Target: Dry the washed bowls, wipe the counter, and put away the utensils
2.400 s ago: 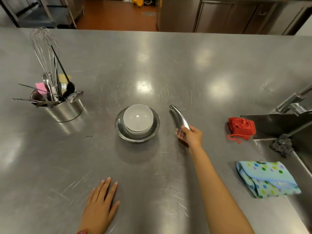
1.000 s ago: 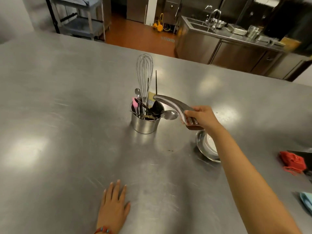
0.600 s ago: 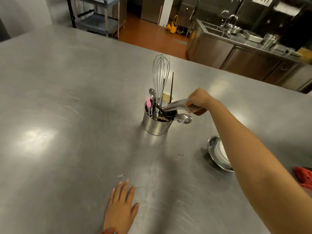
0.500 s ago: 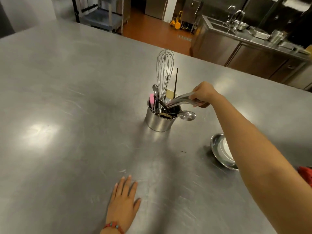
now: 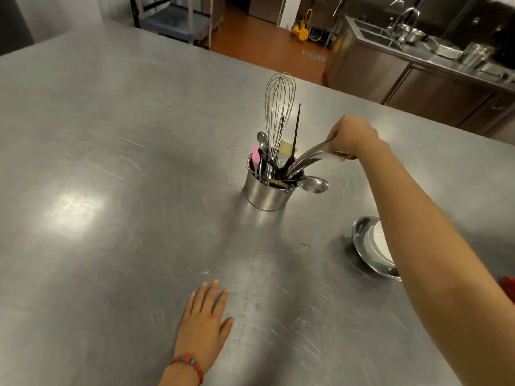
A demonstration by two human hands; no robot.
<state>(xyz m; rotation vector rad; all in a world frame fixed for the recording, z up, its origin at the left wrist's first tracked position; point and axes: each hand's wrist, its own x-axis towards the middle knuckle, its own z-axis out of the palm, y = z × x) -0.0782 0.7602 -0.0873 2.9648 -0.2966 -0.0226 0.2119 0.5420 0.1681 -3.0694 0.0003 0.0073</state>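
Note:
A steel utensil pot (image 5: 266,195) stands mid-counter, holding a tall whisk (image 5: 279,101), spoons, a pink spatula and dark-handled tools. My right hand (image 5: 351,136) grips the upper end of a curved metal utensil (image 5: 308,156) whose lower end sits inside the pot. A spoon bowl (image 5: 315,185) hangs over the pot's right rim. To the right, a white bowl (image 5: 381,240) rests inside a steel bowl (image 5: 362,232), partly hidden by my right forearm. My left hand (image 5: 204,327) lies flat on the steel counter (image 5: 111,218), fingers apart.
A bit of red cloth (image 5: 508,285) shows at the right edge behind my arm. Beyond the counter's far edge are an orange floor, a metal rack (image 5: 172,18) and a steel sink unit (image 5: 404,51) with cabinets.
My right hand lifted the curved utensil from the counter beside the bowls, carried it left to the pot and lowered its tip in. The left hand stayed flat.

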